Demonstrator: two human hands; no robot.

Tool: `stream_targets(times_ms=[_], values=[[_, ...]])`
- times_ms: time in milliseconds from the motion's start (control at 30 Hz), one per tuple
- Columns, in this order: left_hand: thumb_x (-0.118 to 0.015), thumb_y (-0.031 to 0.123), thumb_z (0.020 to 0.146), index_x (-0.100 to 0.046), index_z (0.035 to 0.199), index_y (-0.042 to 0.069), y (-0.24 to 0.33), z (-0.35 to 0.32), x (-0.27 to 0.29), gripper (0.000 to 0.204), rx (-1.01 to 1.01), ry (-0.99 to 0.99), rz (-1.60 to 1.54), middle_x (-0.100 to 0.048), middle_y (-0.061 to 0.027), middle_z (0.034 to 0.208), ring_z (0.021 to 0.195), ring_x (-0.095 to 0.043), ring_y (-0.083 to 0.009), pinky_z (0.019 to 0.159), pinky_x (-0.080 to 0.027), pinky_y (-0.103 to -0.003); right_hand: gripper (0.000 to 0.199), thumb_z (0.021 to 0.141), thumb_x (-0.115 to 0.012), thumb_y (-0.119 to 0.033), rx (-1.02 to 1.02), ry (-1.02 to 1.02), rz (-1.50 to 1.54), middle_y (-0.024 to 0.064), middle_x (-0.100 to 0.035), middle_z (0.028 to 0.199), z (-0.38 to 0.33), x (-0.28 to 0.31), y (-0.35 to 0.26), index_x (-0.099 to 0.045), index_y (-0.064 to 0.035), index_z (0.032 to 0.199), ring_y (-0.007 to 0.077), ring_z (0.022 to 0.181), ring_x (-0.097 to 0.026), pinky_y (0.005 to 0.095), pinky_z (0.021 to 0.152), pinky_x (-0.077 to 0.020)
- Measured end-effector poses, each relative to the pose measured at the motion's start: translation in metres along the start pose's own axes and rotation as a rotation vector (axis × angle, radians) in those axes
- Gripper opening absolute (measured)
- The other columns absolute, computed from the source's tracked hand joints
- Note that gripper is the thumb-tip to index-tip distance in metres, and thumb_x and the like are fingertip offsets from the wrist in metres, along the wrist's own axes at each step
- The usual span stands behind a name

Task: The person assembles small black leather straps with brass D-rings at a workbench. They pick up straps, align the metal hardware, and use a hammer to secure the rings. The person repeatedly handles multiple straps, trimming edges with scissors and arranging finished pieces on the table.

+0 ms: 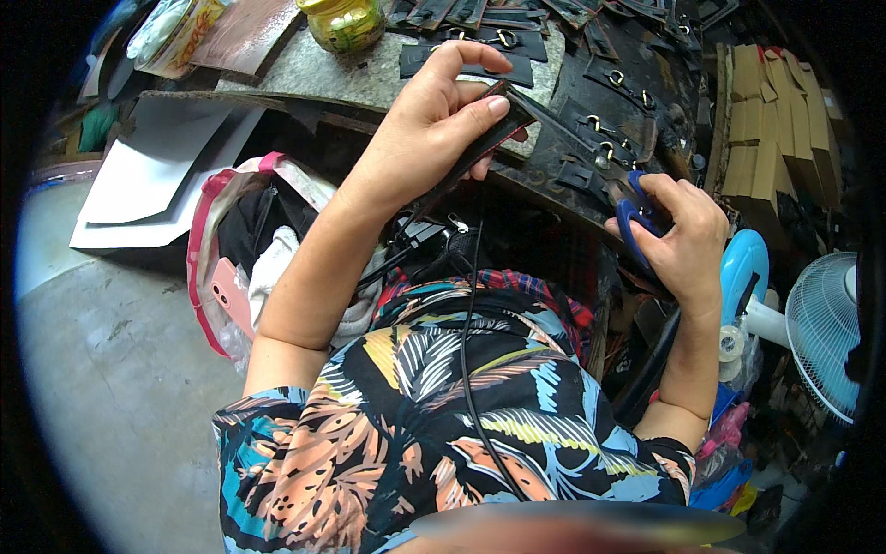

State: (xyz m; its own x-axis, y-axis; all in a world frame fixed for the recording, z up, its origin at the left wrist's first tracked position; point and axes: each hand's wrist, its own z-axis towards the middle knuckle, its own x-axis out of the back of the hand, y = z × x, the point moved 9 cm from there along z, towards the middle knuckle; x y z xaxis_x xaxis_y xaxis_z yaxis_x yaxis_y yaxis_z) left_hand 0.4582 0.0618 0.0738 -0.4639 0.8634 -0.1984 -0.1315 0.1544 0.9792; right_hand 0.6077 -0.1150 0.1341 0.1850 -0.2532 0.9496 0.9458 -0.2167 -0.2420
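Observation:
My left hand [417,138] is raised over the bench's near edge, thumb pressing on a dark strip with a reddish edge [489,140] that looks like leather. Its index finger is lifted and curved above the strip. To the right, my right hand [690,242] has its fingers through the blue handles of a pair of scissors [631,220]. The scissors point up and left, toward the strip; where their blades end is hard to make out against the dark bench. Near them lie black pieces with metal rings or buckles [616,79].
A yellow jar [341,22] stands on a pale stone slab [388,90]. White sheets [152,175] and a pink-trimmed bag [205,231] holding a pink phone [231,294] are at left. Cardboard stacks [761,129] and a fan [824,332] stand at right. A black cord [469,342] crosses my front.

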Motion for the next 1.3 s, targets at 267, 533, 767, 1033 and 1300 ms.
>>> stream_targets(times_ms=[267, 533, 767, 1033, 1300], values=[[-0.056, 0.006, 0.105, -0.041, 0.138, 0.002, 0.013, -0.016, 0.012, 0.037, -0.014, 0.053, 0.058, -0.071, -0.0113, 0.094, 0.059, -0.057, -0.0063, 0.051, -0.047, -0.02, 0.041, 0.068, -0.091, -0.039, 0.083, 0.001, 0.017, 0.0088, -0.066, 0.07, 0.008, -0.008, -0.019, -0.074, -0.0113, 0.092, 0.0288, 0.065, -0.065, 0.0408, 0.061, -0.0489], [-0.055, 0.004, 0.104, -0.039, 0.14, 0.001, 0.013, -0.033, 0.022, 0.039, 0.023, 0.084, 0.076, -0.069, -0.0081, 0.088, 0.059, -0.057, -0.0054, 0.051, -0.046, -0.02, 0.044, 0.066, -0.091, -0.036, 0.246, -0.03, 0.025, 0.0103, -0.061, 0.069, 0.009, -0.018, -0.039, -0.07, -0.0052, 0.089, 0.0309, 0.064, -0.061, 0.0409, 0.061, -0.0465], [-0.059, 0.008, 0.104, -0.038, 0.144, 0.002, 0.005, -0.038, 0.025, 0.046, 0.05, 0.083, 0.112, -0.073, -0.0108, 0.093, 0.058, -0.059, -0.0045, 0.049, -0.044, -0.017, 0.039, 0.071, -0.09, -0.03, 0.285, -0.028, 0.037, 0.0098, -0.058, 0.068, 0.003, -0.023, -0.041, -0.068, -0.003, 0.088, 0.0256, 0.06, -0.058, 0.0378, 0.059, -0.0446], [-0.059, 0.017, 0.105, -0.05, 0.139, 0.003, -0.002, -0.035, 0.025, 0.038, 0.083, 0.077, -0.057, -0.075, -0.0132, 0.098, 0.059, -0.063, -0.0054, 0.05, -0.048, -0.015, 0.031, 0.081, -0.088, -0.023, -0.179, -0.068, 0.526, 0.0046, -0.058, 0.064, -0.006, -0.038, 0.004, -0.066, -0.0015, 0.085, 0.0102, 0.055, -0.051, 0.0268, 0.054, -0.0411], [-0.061, 0.021, 0.104, -0.064, 0.122, 0.002, -0.008, -0.025, 0.023, 0.026, 0.14, 0.067, -0.056, -0.076, -0.0122, 0.095, 0.058, -0.064, -0.0077, 0.053, -0.052, -0.018, 0.033, 0.075, -0.09, -0.023, -0.322, -0.233, 0.616, 0.0018, -0.057, 0.064, -0.027, -0.047, 0.013, -0.065, -0.0032, 0.083, 0.0074, 0.057, -0.05, 0.0259, 0.054, -0.0389]])
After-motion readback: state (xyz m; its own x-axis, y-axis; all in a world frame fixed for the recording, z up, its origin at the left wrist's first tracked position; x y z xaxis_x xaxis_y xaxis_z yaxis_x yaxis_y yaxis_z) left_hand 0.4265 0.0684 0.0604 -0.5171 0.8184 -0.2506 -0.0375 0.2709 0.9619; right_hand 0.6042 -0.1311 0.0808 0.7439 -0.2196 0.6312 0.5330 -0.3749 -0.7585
